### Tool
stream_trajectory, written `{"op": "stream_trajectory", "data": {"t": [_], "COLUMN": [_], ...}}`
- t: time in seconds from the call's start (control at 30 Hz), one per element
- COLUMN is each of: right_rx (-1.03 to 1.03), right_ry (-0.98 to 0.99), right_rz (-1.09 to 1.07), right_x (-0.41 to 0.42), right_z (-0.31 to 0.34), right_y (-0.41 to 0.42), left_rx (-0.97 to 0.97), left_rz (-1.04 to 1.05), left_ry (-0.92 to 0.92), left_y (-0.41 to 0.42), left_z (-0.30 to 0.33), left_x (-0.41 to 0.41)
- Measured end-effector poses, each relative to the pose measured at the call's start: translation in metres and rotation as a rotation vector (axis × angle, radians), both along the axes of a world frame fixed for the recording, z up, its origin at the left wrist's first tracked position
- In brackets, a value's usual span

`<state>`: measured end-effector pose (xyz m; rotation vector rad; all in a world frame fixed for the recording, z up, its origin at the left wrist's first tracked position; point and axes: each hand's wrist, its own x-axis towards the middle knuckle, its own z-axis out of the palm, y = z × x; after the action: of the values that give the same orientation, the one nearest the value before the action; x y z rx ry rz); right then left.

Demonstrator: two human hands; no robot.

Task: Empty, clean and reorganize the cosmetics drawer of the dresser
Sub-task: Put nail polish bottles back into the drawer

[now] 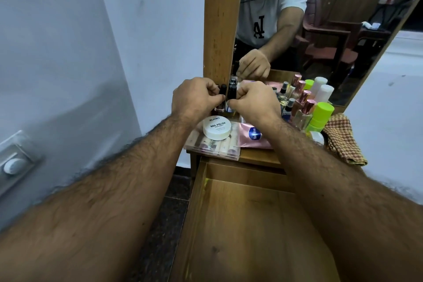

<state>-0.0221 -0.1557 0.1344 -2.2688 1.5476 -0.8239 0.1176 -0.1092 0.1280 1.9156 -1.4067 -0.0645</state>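
Wooden and bare inside, the drawer [247, 224] stands pulled out below the dresser top [258, 155], so the emptying looks finished as far as the visible part shows. Whether it has been wiped I cannot tell; a checked cloth [343, 138] lies at the right edge of the top.

Both hands are at the back left corner, against the mirror frame [220, 20]. The left hand [193, 98] has its fingers curled around a small dark-capped bottle [222, 92]. The right hand [254, 101] pinches another small dark-capped bottle [232, 95] just beside it. So each grip is clamped on a little bottle, the two nearly touching.

All the cosmetics sit on the top: a white nail polish tub [217, 128] on a clear case [214, 146], a pink pouch [251, 136] beside it, and perfume bottles [302, 103] with a green-capped bottle [320, 114] to the right.

By my reading, sorting is under way; putting things back into the drawer remains.
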Motion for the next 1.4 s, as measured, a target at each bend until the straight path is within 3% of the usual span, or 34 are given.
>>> {"op": "stream_trajectory", "data": {"t": [0.37,0.73,1.0,1.4], "right_rx": [-0.032,0.300,0.436,0.392], "right_ry": [-0.104,-0.037,-0.053,-0.064], "right_rz": [0.090,0.038,0.011,-0.024], "right_x": [-0.048,-0.097,-0.095,-0.056], "right_z": [0.028,-0.075,-0.109,-0.137], "right_y": [0.087,0.165,0.144,0.100], "left_rx": [-0.083,0.257,0.377,0.384], "left_rz": [-0.065,-0.088,-0.063,0.107], "left_ry": [0.062,0.102,0.046,-0.037], "left_y": [0.092,0.161,0.143,0.109], "left_z": [0.030,-0.076,-0.104,-0.115], "left_x": [-0.045,-0.100,-0.106,-0.109]}}
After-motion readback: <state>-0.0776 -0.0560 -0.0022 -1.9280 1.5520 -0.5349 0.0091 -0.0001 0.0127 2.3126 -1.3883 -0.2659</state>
